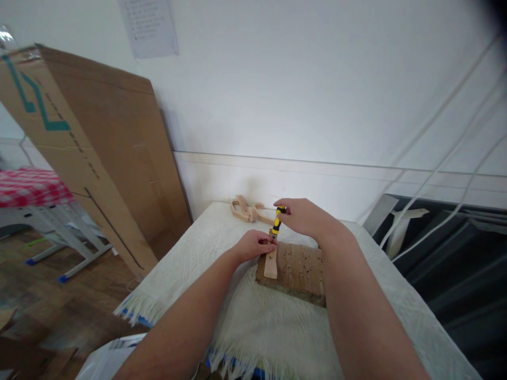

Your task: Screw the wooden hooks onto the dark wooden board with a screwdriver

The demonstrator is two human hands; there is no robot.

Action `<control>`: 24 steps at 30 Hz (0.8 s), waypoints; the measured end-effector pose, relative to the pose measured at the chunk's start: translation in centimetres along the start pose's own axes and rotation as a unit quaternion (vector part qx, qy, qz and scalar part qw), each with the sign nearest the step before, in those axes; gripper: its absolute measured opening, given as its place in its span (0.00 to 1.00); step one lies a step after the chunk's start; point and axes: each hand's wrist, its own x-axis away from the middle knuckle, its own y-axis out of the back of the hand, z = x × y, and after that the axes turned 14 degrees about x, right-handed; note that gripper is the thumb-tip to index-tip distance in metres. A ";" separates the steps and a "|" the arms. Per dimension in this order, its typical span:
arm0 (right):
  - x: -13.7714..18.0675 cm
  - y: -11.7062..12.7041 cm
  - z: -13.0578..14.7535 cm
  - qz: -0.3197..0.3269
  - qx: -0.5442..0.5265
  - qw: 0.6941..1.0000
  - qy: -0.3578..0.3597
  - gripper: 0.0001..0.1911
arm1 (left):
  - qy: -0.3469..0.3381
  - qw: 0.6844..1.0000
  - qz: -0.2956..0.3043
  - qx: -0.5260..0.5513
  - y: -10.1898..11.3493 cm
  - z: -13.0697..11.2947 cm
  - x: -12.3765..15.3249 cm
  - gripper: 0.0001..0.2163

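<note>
Right hand: the right hand is curled pretty much closed around the screwdriver, up at its handle.
Screwdriver: yellow and black, leaning a bit, runs down from the right hand with its lower end right by the left fingertips.
Left hand: the left hand has thumb and fingers drawn in close together by the tool's lower end; honestly can't tell if they're pinching anything, too small to see.
Wood strip: the pale wood strip sits under the left fingertips and pokes out toward the person, lying on the board.
Board: brown board full of little dark holes, below the right hand, partly behind the right forearm.
Wooden pieces: some curvy wooden pieces just beyond the left hand, near the wall.
Cloth: off-white fringed cloth under all that, spreading out both sides of the hands.
Box: big cardboard box, well off left of the left hand.
</note>
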 end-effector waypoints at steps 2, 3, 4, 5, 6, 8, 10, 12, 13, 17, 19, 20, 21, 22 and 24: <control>0.1 0.2 0.1 0.012 -0.003 1.000 -0.004 0.19 | -0.005 1.000 0.003 -0.003 0.0 0.1 0.0 0.14; 0.1 0.3 0.1 0.016 0.001 1.000 -0.011 0.18 | -0.007 1.000 0.005 -0.004 0.0 0.2 0.0 0.14; 0.0 0.3 0.1 0.018 0.007 1.000 -0.022 0.17 | -0.010 1.000 0.007 -0.004 0.1 0.3 -0.1 0.14; 0.0 0.3 0.2 0.016 0.014 0.999 -0.036 0.15 | -0.012 1.000 0.009 -0.004 0.1 0.4 -0.1 0.14; 0.0 0.2 0.2 0.010 0.022 0.998 -0.052 0.16 | -0.014 1.000 0.010 -0.006 0.1 0.5 -0.1 0.14; -0.2 0.0 0.3 -0.002 0.032 0.997 -0.076 0.19 | -0.014 1.000 0.011 -0.011 0.1 0.7 -0.2 0.15; -0.4 -0.2 0.4 -0.009 0.029 0.996 -0.081 0.19 | -0.011 1.000 0.009 -0.019 0.1 0.7 -0.2 0.15; -0.4 -0.4 0.6 -0.015 0.011 0.998 -0.066 0.17 | -0.008 1.000 0.005 -0.025 0.1 0.6 -0.2 0.15; -0.4 -0.4 0.6 -0.018 -0.001 0.998 -0.055 0.16 | -0.007 1.000 0.002 -0.027 0.1 0.6 -0.2 0.15; -0.1 -0.2 0.9 -0.033 -0.029 0.999 -0.020 0.17 | -0.006 1.000 0.001 -0.031 0.0 0.3 -0.1 0.15; 0.0 0.0 1.0 -0.038 -0.032 0.999 -0.010 0.17 | -0.004 1.000 0.001 -0.030 0.0 0.3 -0.1 0.14; 0.0 0.1 1.0 -0.038 -0.032 0.999 -0.004 0.17 | -0.003 1.000 0.001 -0.028 0.0 0.2 -0.1 0.14; 0.0 0.1 1.0 -0.038 -0.029 0.999 -0.001 0.18 | -0.003 1.000 0.001 -0.026 0.0 0.2 -0.1 0.15; 0.0 0.1 1.0 -0.037 -0.024 0.999 -0.005 0.17 | -0.004 1.000 0.003 -0.022 0.0 0.2 -0.1 0.15; 0.0 0.2 0.9 -0.034 -0.005 0.999 -0.030 0.16 | -0.009 1.000 0.006 -0.021 0.0 0.1 0.0 0.15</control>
